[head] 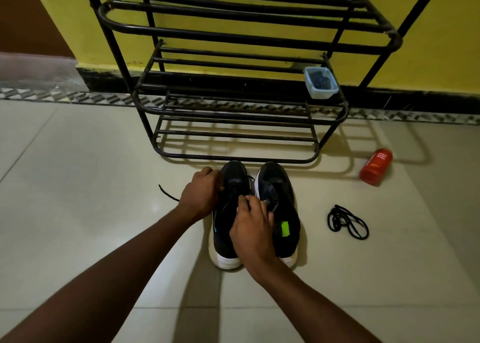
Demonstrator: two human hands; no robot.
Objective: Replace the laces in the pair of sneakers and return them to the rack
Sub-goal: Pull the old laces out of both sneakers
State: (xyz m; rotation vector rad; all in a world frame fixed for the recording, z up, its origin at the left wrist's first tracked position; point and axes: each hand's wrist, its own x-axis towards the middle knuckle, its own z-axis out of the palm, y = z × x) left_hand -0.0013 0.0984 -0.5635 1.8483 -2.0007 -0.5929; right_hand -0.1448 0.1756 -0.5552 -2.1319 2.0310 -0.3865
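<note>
Two black sneakers with white soles stand side by side on the floor, toes toward the rack: the left sneaker and the right sneaker. My left hand grips the left side of the left sneaker near its eyelets, where a black lace passes; the lace's free end trails left on the tiles. My right hand hovers over the left sneaker's tongue and pinches the lace with fingertips. A loose black lace lies coiled on the floor to the right.
A black metal shoe rack stands against the yellow wall just beyond the sneakers. A small blue-lidded plastic box sits on its middle shelf at the right. An orange bottle lies on the tiles to the right.
</note>
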